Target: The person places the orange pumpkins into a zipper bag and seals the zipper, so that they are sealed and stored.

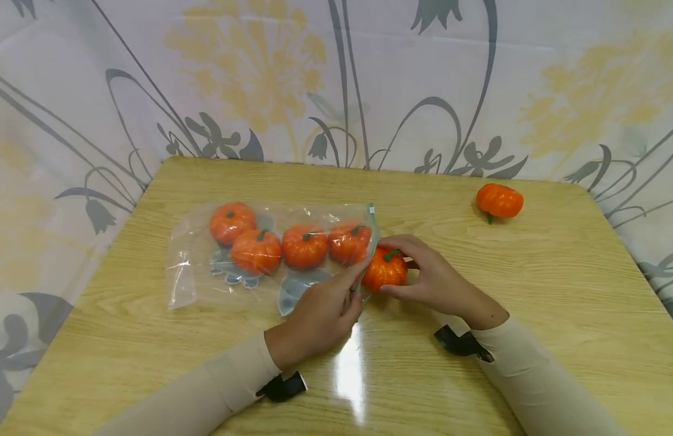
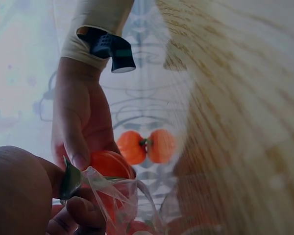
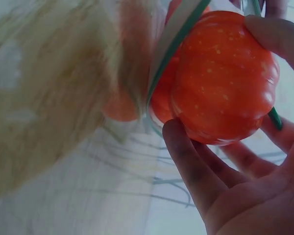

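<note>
A small orange toy pumpkin [image 1: 382, 275] with a green stem sits at the mouth of a clear zip bag [image 1: 191, 284]. My right hand [image 1: 437, 275] grips this pumpkin, thumb on one side and fingers on the other. In the right wrist view the pumpkin [image 3: 225, 73] is next to the bag's green-edged opening [image 3: 159, 73]. My left hand [image 1: 317, 318] pinches the near edge of the bag's mouth, where a green strip [image 2: 70, 181] shows in the left wrist view. Several pumpkins [image 1: 256, 251] lie inside the bag, seen through its film.
Another orange pumpkin [image 1: 500, 201] lies tipped on its side at the back right of the wooden table [image 1: 560, 290]. A patterned cloth [image 1: 380, 79] hangs behind the table. Black straps [image 1: 281, 387] circle both wrists.
</note>
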Demonstrator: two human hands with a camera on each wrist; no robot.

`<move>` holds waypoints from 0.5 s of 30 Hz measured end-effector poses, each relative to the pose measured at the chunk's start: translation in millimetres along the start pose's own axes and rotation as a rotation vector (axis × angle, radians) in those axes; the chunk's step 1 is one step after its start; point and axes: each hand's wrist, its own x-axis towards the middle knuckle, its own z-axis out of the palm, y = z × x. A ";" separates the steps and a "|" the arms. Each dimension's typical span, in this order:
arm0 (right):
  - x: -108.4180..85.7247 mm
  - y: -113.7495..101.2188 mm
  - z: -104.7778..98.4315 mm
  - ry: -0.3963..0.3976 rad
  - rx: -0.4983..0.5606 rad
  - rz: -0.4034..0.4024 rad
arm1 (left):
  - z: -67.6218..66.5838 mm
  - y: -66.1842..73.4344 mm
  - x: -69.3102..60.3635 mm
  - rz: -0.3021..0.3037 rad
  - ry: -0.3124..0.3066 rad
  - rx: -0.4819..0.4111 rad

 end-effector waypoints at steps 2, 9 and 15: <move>-0.5 -0.2 0.7 0.011 0.002 0.011 | -0.1 0.0 0.4 0.007 -0.002 0.001; -0.5 -1.3 1.3 0.015 0.009 0.018 | 0.2 -0.2 0.1 -0.006 -0.014 -0.017; -0.2 1.3 4.0 0.008 0.064 0.050 | 0.2 -0.1 -0.9 -0.011 -0.030 -0.022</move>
